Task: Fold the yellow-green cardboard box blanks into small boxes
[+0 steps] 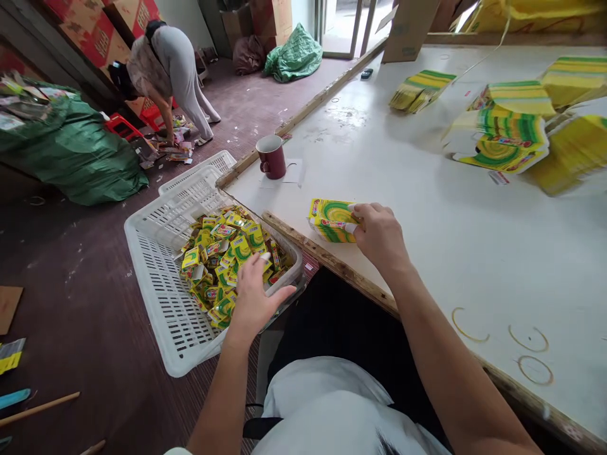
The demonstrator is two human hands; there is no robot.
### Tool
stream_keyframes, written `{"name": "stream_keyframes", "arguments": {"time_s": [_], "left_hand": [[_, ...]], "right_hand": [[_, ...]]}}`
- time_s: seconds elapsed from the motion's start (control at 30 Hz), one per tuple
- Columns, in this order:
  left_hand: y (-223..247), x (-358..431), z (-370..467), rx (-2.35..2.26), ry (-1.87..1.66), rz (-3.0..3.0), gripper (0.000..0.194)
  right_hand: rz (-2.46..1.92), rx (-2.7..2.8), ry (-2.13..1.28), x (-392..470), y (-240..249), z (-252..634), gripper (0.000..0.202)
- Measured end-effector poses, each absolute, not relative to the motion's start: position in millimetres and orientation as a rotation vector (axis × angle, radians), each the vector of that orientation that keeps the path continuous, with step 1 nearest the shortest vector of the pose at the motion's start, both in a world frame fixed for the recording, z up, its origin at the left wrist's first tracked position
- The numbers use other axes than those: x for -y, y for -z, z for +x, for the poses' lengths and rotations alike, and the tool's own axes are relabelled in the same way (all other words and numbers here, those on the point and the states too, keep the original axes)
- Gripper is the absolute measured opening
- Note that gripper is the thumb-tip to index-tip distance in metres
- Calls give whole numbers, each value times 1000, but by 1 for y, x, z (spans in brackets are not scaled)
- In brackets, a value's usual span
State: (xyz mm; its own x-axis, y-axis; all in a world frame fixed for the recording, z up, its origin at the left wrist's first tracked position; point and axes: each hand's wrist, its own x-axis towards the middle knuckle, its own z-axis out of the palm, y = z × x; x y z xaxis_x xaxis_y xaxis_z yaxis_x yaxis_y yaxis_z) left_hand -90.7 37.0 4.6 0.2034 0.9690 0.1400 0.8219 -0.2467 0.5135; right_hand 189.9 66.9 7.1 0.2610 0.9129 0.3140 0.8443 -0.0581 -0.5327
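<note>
Basket: the white plastic basket (156, 278) sat on the floor at left, its near-right part heaped with small yellow-green packets (227, 253).
Left hand: the left hand (253, 297) hovered over the heap, fingers spread, holding nothing.
Right hand: the right hand (377, 234) clamped a yellow-green carton (332, 221) at the table (427, 253) edge.
Progress: flat cartons (507, 126) lay stacked far right, seemingly unfilled.

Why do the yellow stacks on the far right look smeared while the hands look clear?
Head view: the stacks of flat cartons near the right edge are blurred; the right hand, its yellow box and the left hand are sharp. Table edges bow from wide-lens distortion; lighting is soft daylight, without harsh glare.
</note>
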Motion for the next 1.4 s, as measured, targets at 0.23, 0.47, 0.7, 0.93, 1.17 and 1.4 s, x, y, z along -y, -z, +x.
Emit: {"name": "stream_keyframes", "arguments": {"time_s": [0.23,0.47,0.7,0.93,1.17,1.4], "left_hand": [[-5,-25,-63,-1371,-575,2020,48],[-12,-19,-53,-1268,-553,1946,44],[-11,-17,-43,-1088,-627,1623,49],[-10,-17,-1,-814,-1156,911,77],[-10,-8,7,-1024,-1318,1179,72],[-22,-11,16,-984,-1430,824,60]], "right_hand": [[-1911,1514,-94,-59,1,186,38],[-1945,1474,16,-59,5,180,24],[-1723,1242,-253,-50,-15,183,24],[-1274,1220,-1120,14,-24,131,33],[-1171,976,-1291,31,-23,123,38],[-1210,1176,-1208,44,-27,108,50]]}}
